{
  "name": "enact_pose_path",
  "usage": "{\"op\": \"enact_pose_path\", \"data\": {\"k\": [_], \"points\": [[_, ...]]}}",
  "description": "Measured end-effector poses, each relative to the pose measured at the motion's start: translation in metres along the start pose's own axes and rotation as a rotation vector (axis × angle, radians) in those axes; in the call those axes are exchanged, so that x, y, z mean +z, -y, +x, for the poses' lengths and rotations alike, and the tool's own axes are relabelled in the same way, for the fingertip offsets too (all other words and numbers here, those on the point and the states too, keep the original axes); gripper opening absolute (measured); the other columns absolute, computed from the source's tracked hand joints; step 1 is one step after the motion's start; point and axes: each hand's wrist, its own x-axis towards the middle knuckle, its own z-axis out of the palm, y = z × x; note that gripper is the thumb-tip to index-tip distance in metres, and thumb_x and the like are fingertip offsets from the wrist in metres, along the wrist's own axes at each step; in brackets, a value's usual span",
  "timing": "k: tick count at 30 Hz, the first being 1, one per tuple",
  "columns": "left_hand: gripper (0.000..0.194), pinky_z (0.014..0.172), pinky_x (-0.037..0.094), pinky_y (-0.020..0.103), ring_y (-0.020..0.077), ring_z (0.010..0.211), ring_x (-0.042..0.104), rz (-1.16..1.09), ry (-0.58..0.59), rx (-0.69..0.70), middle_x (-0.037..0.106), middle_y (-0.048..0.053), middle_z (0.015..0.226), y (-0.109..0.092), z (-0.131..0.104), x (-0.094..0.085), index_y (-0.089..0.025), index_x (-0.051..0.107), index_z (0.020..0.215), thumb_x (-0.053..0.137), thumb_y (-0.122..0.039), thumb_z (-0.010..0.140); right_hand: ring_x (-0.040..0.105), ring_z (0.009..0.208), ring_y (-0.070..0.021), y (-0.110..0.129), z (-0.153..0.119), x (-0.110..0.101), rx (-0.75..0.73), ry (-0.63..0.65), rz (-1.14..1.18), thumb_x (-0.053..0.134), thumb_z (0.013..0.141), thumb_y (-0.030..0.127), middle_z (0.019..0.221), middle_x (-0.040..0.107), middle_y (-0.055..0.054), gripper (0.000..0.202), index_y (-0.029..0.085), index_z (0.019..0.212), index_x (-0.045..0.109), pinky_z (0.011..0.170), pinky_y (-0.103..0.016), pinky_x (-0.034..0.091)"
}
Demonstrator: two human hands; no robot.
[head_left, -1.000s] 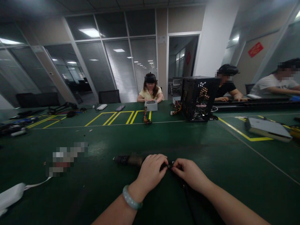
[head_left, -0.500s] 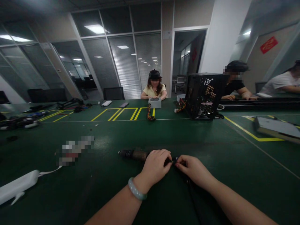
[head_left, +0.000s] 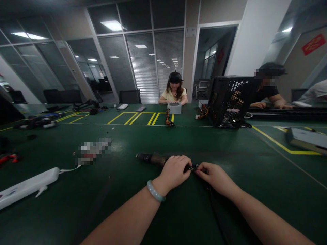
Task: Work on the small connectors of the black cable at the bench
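A dark, slim electric screwdriver [head_left: 157,159] with a brownish body and a black tip lies on the green table, pointing left. My left hand [head_left: 176,172], with a pale bangle at the wrist, is closed around its rear end. Close by on the right, my right hand [head_left: 214,175] pinches a small dark cable plug [head_left: 195,166] at that same end. Fingers hide part of the joint, so I cannot tell whether plug and screwdriver are fully joined. A black cable [head_left: 213,207] runs from under my right hand toward the table's near side.
A white power strip [head_left: 33,185] lies at left, beyond it cables [head_left: 35,122]. Across the table [head_left: 122,211], a person [head_left: 175,90] handles a grey power supply unit [head_left: 174,108]. A black computer case [head_left: 230,102] stands right of it, near another person [head_left: 270,90]. A flat metal box [head_left: 306,139] lies far right.
The view has turned slightly left and down, so the scene sits further right and higher. Both hands keep nearly the same grip and place at the screwdriver's end.
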Motion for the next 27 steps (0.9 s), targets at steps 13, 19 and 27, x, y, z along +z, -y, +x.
{"op": "enact_pose_path", "data": {"k": [13, 19, 27], "points": [[0.021, 0.087, 0.043, 0.037, 0.0209, 0.1, 0.058, -0.002, -0.018, 0.014, 0.062, 0.002, 0.11, 0.0007, -0.0014, 0.0013, -0.022, 0.056, 0.106, 0.062, -0.022, 0.086, 0.062, 0.073, -0.0167, -0.0004, 0.0005, -0.0004, -0.002, 0.004, -0.019, 0.056, 0.087, 0.038, 0.082, 0.07, 0.0, 0.021, 0.021, 0.086, 0.068, 0.063, -0.025, 0.04], [0.01, 0.09, 0.042, 0.037, 0.0214, 0.103, 0.058, 0.009, -0.004, 0.03, 0.061, 0.002, 0.111, 0.0011, -0.0009, 0.0011, -0.023, 0.059, 0.098, 0.06, -0.022, 0.088, 0.063, 0.073, -0.0172, -0.0018, 0.0009, 0.0008, -0.001, 0.007, -0.011, 0.056, 0.088, 0.039, 0.083, 0.071, -0.001, 0.022, 0.021, 0.086, 0.068, 0.063, -0.025, 0.041], [0.022, 0.087, 0.042, 0.037, 0.0208, 0.099, 0.058, -0.028, -0.037, -0.014, 0.062, 0.001, 0.108, 0.0003, -0.001, -0.0001, -0.023, 0.055, 0.105, 0.064, -0.023, 0.085, 0.064, 0.076, -0.0177, -0.0051, 0.0025, 0.0011, 0.012, 0.031, 0.019, 0.056, 0.088, 0.039, 0.085, 0.071, 0.0, 0.02, 0.022, 0.088, 0.068, 0.065, -0.025, 0.043]]}}
